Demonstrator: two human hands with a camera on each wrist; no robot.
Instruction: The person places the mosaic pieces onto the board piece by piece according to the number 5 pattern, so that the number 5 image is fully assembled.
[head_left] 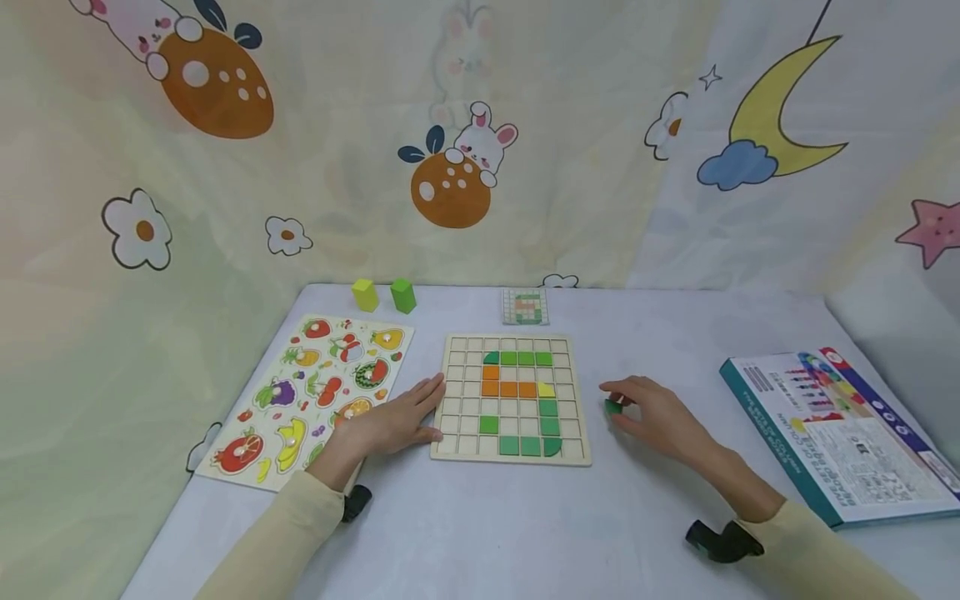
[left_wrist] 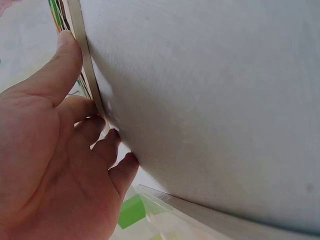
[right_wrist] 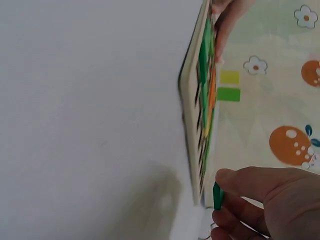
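A square wooden grid board point(head_left: 454, 405) lies in the middle of the table, with green, orange and yellow tiles set in some of its squares. My left hand point(head_left: 397, 421) rests on the table, its extended fingers touching the board's left edge. To the right of the board, my right hand point(head_left: 660, 421) pinches a small dark green tile point(right_wrist: 218, 196) between thumb and fingers. In the head view that tile is partly hidden by the fingers. Behind the board lies a small pattern card point(head_left: 526, 307) with a similar grid design.
A fruit-picture board point(head_left: 273, 398) lies on the left, partly under my left forearm. Yellow-green point(head_left: 365, 295) and green point(head_left: 402, 296) blocks stand at the back left. A flat printed box point(head_left: 847, 442) lies at the right. A patterned cloth point(head_left: 585, 167) hangs behind the table.
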